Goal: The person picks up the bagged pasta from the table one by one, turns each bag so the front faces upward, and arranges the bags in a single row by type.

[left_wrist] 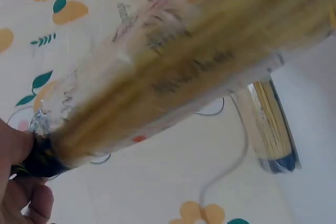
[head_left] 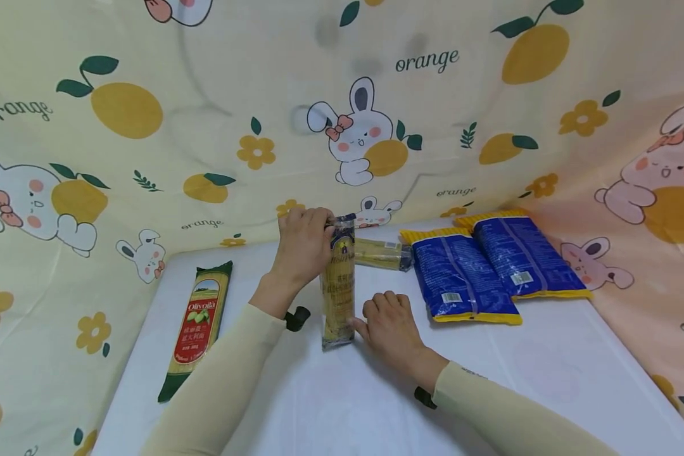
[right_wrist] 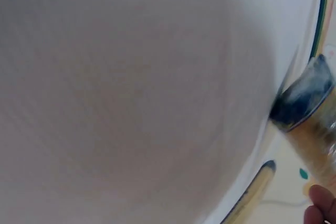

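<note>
My left hand (head_left: 304,247) pinches the dark top end of a clear, narrow pack of spaghetti (head_left: 339,285). The pack is held upright, and its blue bottom end (right_wrist: 304,95) is close to the white tabletop in the right wrist view. In the left wrist view the pack (left_wrist: 173,72) stretches across from the pinching fingers. Beside its lower right edge is my right hand (head_left: 396,329), fingers loosely bent and thumb reaching the wrapper. A similar spaghetti pack (head_left: 379,253) lies flat behind it.
Two blue and yellow bags, one (head_left: 462,275) partly overlapping the other (head_left: 532,253), lie at the back right. A red-labelled Olivoilà spaghetti pack (head_left: 196,323) lies on the left of the table (head_left: 330,405). A printed cloth (head_left: 251,82) hangs behind and around the table.
</note>
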`<state>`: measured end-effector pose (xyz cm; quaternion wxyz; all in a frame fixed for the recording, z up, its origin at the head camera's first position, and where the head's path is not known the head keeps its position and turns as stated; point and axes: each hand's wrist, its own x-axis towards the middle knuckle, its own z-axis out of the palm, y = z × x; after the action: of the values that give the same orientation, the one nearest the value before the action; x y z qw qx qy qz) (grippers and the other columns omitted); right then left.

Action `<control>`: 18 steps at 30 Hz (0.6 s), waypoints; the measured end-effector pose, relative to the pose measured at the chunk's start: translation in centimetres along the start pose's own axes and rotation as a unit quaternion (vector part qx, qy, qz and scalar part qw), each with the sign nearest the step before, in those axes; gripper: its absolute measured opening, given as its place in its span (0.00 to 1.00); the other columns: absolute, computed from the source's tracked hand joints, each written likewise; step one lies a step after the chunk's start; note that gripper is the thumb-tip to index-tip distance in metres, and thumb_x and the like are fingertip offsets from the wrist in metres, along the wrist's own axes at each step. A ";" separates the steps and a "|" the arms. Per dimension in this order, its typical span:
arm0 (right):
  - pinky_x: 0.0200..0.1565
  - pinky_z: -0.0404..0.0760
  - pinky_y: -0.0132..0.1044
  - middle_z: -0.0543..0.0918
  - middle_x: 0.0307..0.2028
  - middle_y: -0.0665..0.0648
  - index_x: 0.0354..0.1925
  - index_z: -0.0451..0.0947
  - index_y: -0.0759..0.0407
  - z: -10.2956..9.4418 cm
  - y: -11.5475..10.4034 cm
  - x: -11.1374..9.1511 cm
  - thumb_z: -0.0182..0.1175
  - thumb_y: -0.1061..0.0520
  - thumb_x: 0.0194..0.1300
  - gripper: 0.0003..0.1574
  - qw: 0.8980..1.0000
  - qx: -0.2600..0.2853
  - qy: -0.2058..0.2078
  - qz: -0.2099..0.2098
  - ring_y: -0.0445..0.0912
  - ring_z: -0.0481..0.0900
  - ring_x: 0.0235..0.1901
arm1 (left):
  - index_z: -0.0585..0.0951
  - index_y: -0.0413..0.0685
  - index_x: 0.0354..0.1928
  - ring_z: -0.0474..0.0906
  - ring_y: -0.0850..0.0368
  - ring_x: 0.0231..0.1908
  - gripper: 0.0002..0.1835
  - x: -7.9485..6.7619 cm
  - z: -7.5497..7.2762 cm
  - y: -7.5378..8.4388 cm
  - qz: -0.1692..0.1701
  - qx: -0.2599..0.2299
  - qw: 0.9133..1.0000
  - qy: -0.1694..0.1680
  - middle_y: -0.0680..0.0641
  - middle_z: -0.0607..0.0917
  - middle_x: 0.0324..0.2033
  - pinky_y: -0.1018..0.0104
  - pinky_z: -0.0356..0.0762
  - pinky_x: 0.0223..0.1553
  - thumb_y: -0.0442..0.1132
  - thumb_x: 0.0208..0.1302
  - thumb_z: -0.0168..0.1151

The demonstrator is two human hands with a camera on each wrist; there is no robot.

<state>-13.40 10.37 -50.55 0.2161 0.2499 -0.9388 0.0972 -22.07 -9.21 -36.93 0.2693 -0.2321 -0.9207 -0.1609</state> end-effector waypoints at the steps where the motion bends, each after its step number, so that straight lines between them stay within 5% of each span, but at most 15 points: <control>1: 0.46 0.72 0.53 0.72 0.30 0.55 0.30 0.71 0.58 0.1 0.1 0.1 0.63 0.35 0.73 0.31 1.000 -0.001 -0.011 0.008 0.54 0.72 0.37 | 0.81 0.43 0.50 0.74 0.42 0.46 0.08 0.0 -0.1 -0.2 -0.006 -0.007 1.000 0.000 0.42 0.88 0.42 0.44 0.65 0.49 0.38 0.77 0.58; 10: 0.45 0.72 0.50 0.78 0.35 0.56 0.36 0.80 0.60 0.9 -0.6 0.9 0.65 0.27 0.67 0.36 0.998 -0.012 -0.064 0.011 0.53 0.72 0.39 | 0.77 0.44 0.39 0.72 0.45 0.38 0.23 -0.2 0.0 -0.6 -0.064 0.006 0.998 0.017 0.46 0.81 0.28 0.51 0.60 0.40 0.59 0.77 0.59; 14: 0.45 0.72 0.50 0.78 0.37 0.57 0.41 0.81 0.63 1.3 -1.3 1.1 0.66 0.26 0.65 0.40 0.996 0.014 -0.084 0.010 0.54 0.72 0.40 | 0.80 0.40 0.49 0.71 0.44 0.40 0.26 -0.5 0.4 -1.1 -0.041 0.060 0.997 0.019 0.42 0.85 0.36 0.52 0.60 0.40 0.60 0.78 0.57; 18: 0.45 0.70 0.49 0.74 0.34 0.55 0.39 0.78 0.61 1.8 -1.8 1.2 0.68 0.23 0.62 0.42 0.994 0.038 -0.097 0.031 0.52 0.70 0.39 | 0.80 0.39 0.45 0.68 0.42 0.42 0.27 -0.8 0.8 -1.7 -0.011 0.127 0.992 0.022 0.40 0.80 0.37 0.52 0.59 0.40 0.59 0.81 0.51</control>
<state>-14.06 7.76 -51.47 0.1115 0.2374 -0.9581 0.1152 -22.72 -10.58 -38.29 0.3145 -0.1821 -0.9302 -0.0511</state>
